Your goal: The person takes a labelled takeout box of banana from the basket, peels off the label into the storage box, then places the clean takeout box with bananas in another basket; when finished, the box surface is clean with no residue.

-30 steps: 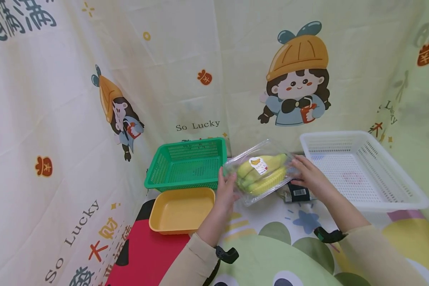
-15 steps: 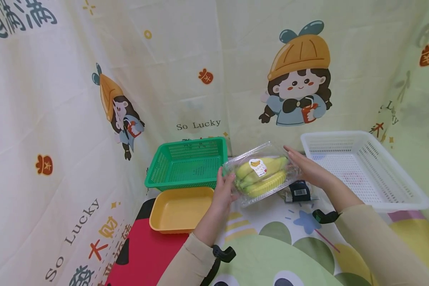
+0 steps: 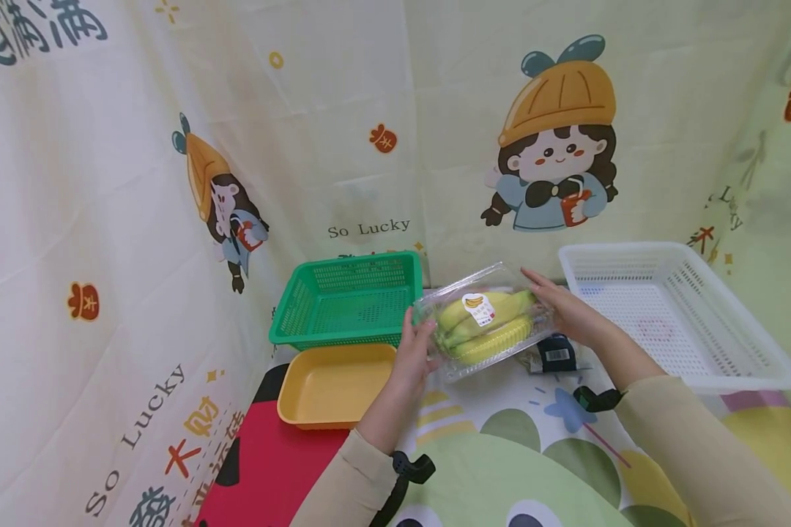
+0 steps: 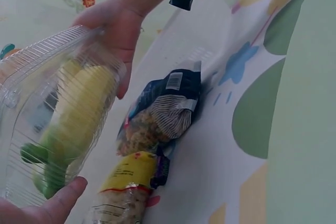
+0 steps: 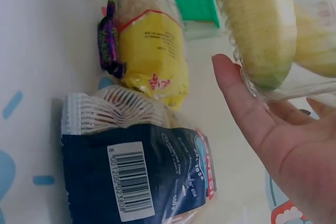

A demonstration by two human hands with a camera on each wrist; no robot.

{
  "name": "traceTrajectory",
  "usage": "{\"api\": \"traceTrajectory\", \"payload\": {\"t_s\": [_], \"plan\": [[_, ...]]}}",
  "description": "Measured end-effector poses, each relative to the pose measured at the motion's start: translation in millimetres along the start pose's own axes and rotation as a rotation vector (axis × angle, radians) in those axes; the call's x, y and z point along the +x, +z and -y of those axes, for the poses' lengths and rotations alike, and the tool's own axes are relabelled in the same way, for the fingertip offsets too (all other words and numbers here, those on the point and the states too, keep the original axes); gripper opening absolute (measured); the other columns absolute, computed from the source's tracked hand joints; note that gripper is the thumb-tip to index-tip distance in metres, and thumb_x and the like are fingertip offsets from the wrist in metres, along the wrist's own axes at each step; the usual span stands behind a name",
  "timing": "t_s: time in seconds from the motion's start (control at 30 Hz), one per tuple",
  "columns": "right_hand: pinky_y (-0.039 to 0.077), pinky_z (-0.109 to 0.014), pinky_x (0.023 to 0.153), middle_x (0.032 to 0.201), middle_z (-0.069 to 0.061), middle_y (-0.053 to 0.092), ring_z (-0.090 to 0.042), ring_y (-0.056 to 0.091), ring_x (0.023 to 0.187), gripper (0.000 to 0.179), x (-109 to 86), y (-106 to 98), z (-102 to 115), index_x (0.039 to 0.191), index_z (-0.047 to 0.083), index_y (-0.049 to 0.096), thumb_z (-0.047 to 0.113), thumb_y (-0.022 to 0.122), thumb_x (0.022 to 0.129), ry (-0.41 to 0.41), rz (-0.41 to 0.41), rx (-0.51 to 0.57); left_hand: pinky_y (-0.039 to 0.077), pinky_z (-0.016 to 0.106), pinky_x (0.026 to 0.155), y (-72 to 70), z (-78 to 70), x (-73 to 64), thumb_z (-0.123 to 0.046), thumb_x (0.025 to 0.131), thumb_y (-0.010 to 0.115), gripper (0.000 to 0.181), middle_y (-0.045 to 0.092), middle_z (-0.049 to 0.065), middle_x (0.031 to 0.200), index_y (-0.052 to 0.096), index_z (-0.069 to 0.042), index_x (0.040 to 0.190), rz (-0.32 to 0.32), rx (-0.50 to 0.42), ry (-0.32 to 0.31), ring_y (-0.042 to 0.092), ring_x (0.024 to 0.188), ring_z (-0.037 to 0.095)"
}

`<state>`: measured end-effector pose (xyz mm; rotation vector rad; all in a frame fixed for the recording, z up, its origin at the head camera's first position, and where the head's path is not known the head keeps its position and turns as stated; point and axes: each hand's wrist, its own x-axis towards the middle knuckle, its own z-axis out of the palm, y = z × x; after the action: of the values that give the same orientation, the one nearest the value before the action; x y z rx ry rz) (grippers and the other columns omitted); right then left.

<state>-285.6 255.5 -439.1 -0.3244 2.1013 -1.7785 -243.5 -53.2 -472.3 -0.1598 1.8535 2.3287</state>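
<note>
A clear plastic clamshell box of bananas (image 3: 488,329) with a white banana label is held tilted above the table between both hands. The left hand (image 3: 410,359) grips its left end, the thumb showing beside the stems in the left wrist view. At the other end the right hand (image 3: 576,315) holds the box, its thumb and fingers spread across that end. Beneath lie a navy pasta bag (image 5: 157,171) with a barcode, a yellow-labelled clear bag (image 5: 155,51) and a small purple wrapped sweet (image 5: 109,43). Most of these bags is hidden by the box in the head view.
A green basket (image 3: 349,339) stands at the back left, with a yellow tray (image 3: 336,424) in front of it. At the right is a white basket (image 3: 718,380). A printed curtain (image 3: 290,161) hangs behind and at the sides.
The right hand has shifted its hold on the box's right end, its fingers going from bent over the edge to straighter along it. The box has dipped slightly.
</note>
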Motion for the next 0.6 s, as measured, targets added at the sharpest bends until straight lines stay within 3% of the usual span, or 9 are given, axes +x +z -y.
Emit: {"api": "traceTrajectory", "payload": {"t_s": [0.27, 0.6], "plan": [[0.007, -0.083, 0.105, 0.167, -0.006, -0.013, -0.046, -0.010, 0.150, 0.065, -9.9, 7, 0, 0.159, 0.038, 0.003, 0.053, 0.034, 0.103, -0.009, -0.089, 0.034, 0.046, 0.060, 0.101, -2.5, -2.7, 0.2, -0.055, 0.092, 0.061, 0.081, 0.019, 0.010, 0.164, 0.013, -0.046, 0.156, 0.040, -0.011, 0.023, 0.028, 0.145, 0.046], [0.002, -0.082, 0.105, 0.164, 0.001, -0.024, -0.045, -0.025, 0.146, 0.067, -35.6, 27, 0, 0.157, 0.043, -0.004, 0.057, 0.032, 0.103, 0.003, -0.229, 0.164, 0.047, 0.058, 0.102, -11.5, -6.5, 4.4, -0.069, 0.089, 0.053, 0.078, 0.020, 0.005, 0.165, 0.014, -0.050, 0.154, 0.040, 0.033, 0.066, 0.034, 0.146, 0.037]]}}
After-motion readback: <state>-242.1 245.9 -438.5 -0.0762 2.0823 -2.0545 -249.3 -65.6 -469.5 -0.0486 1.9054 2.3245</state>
